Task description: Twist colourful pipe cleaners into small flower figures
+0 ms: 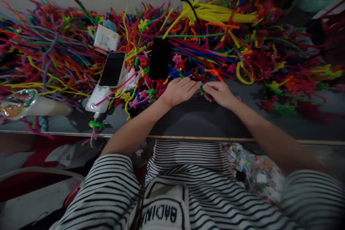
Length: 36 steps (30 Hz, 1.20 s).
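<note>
Over the dark tabletop my two hands meet near the middle of the view. My right hand [219, 93] pinches a small green pipe cleaner piece [202, 88] between thumb and fingers. From the other side, the fingertips of my left hand [180, 91] close on the same piece; its thumb is hidden beneath. A short pink bit shows just above the left fingers, and I cannot tell whether it is held. Behind the hands lie pink, blue and red pipe cleaner flowers [177, 59] and a dark phone [159, 58].
Heaped pipe cleaners [64, 61] line the back of the table. A white-framed phone [113, 69] rests against a white power bank [98, 97] at left, near a wrapped cup [35, 105]. Scissors [245, 73] lie right. A plastic bag of scraps [258, 176] sits below the table edge.
</note>
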Each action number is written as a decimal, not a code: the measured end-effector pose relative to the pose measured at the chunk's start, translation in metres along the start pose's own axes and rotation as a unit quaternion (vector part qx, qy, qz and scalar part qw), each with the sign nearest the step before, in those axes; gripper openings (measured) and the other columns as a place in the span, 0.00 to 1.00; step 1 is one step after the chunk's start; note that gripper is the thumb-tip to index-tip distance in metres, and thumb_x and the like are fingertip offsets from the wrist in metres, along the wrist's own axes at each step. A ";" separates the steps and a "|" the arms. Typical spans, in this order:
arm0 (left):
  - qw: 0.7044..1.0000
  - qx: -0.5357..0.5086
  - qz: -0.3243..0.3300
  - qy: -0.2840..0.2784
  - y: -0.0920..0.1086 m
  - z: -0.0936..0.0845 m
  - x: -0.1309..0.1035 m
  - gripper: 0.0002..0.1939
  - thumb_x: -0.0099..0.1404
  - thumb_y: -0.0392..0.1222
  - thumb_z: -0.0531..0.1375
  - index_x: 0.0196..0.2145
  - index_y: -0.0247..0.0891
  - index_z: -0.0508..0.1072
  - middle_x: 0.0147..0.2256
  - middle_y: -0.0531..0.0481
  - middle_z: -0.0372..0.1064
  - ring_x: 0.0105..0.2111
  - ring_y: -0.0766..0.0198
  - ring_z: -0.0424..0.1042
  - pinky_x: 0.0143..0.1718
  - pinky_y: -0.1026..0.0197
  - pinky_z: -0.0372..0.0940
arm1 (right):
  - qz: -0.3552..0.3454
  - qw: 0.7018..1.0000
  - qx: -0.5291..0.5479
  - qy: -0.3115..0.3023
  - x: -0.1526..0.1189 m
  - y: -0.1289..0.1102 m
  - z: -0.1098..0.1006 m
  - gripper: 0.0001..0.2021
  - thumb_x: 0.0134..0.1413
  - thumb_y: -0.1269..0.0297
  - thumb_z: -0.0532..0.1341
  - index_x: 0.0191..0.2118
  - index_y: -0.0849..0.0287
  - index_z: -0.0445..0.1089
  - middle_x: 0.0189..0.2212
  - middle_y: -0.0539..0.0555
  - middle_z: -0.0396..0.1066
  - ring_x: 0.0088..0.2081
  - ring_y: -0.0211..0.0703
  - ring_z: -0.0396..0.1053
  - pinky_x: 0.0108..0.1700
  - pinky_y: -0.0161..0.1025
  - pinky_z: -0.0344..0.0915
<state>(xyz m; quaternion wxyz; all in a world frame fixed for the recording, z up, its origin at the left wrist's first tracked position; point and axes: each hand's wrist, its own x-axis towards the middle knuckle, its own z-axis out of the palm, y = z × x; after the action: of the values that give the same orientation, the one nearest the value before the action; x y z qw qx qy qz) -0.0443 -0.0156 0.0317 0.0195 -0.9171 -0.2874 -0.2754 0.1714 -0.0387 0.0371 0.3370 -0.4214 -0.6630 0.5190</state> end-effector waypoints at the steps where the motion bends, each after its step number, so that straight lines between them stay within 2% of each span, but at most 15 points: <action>1: 1.000 0.008 0.007 -0.004 0.002 -0.001 0.001 0.20 0.77 0.42 0.46 0.49 0.38 0.77 0.35 0.42 0.77 0.38 0.60 0.75 0.34 0.58 0.62 | 0.002 1.000 -0.001 0.003 0.000 0.001 0.000 0.27 0.57 0.38 0.61 0.25 0.60 0.69 0.15 0.47 0.64 0.16 0.31 0.60 0.19 0.32 0.52; 8: 0.999 0.036 0.005 -0.012 0.012 0.004 0.005 0.22 0.77 0.39 0.44 0.47 0.35 0.77 0.33 0.40 0.76 0.37 0.59 0.74 0.29 0.59 0.59 | 0.025 0.999 0.027 0.019 0.000 0.003 0.003 0.24 0.58 0.43 0.62 0.22 0.59 0.66 0.14 0.46 0.62 0.15 0.32 0.58 0.18 0.32 0.53; 14: 0.997 0.072 0.022 0.020 0.016 0.007 0.003 0.23 0.77 0.40 0.43 0.41 0.34 0.78 0.28 0.42 0.73 0.34 0.61 0.73 0.27 0.59 0.55 | 0.024 0.999 0.029 0.025 0.000 0.006 0.005 0.23 0.58 0.45 0.62 0.23 0.58 0.65 0.15 0.46 0.62 0.16 0.31 0.59 0.19 0.32 0.55; 19: 0.997 0.078 0.010 -0.012 0.017 0.010 0.001 0.24 0.77 0.38 0.41 0.42 0.32 0.77 0.29 0.41 0.72 0.37 0.58 0.71 0.26 0.58 0.52 | 0.027 0.999 0.025 0.036 -0.001 0.008 0.005 0.23 0.59 0.45 0.62 0.23 0.58 0.63 0.17 0.47 0.62 0.18 0.32 0.60 0.19 0.31 0.55; 28: 0.999 0.032 -0.020 -0.003 0.018 0.014 -0.001 0.22 0.77 0.41 0.44 0.41 0.33 0.77 0.29 0.41 0.73 0.37 0.58 0.73 0.27 0.59 0.56 | 0.019 0.999 0.014 0.040 0.001 0.009 0.005 0.24 0.59 0.43 0.61 0.23 0.57 0.62 0.16 0.46 0.60 0.17 0.32 0.60 0.20 0.33 0.54; 31: 0.998 -0.011 -0.048 0.040 0.017 0.017 -0.001 0.21 0.77 0.44 0.47 0.40 0.35 0.78 0.31 0.42 0.76 0.37 0.59 0.74 0.32 0.60 0.61 | 0.013 0.999 -0.002 0.046 0.000 0.009 0.003 0.24 0.59 0.41 0.60 0.25 0.58 0.64 0.16 0.46 0.60 0.17 0.33 0.59 0.20 0.33 0.54; 33: 0.990 -0.081 -0.080 0.081 0.016 0.019 0.001 0.20 0.76 0.48 0.50 0.40 0.36 0.79 0.33 0.43 0.77 0.37 0.61 0.74 0.37 0.59 0.64 | 0.000 0.998 -0.027 0.048 0.000 0.009 0.002 0.25 0.60 0.40 0.59 0.27 0.58 0.66 0.16 0.46 0.61 0.17 0.33 0.59 0.21 0.34 0.54; 36: 0.956 -0.232 -0.147 0.105 0.016 0.022 0.003 0.20 0.73 0.54 0.55 0.40 0.37 0.79 0.35 0.46 0.78 0.34 0.64 0.74 0.38 0.61 0.66 | -0.034 0.995 -0.090 0.040 -0.001 0.008 -0.001 0.26 0.63 0.39 0.55 0.26 0.58 0.66 0.17 0.47 0.63 0.18 0.33 0.60 0.23 0.34 0.55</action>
<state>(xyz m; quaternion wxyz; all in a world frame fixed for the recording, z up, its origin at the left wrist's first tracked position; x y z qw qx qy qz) -0.0230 -0.0232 0.0161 -0.2048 -0.8097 -0.3438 -0.4293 0.1740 -0.0385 0.0292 0.3411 -0.4476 -0.7070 0.4283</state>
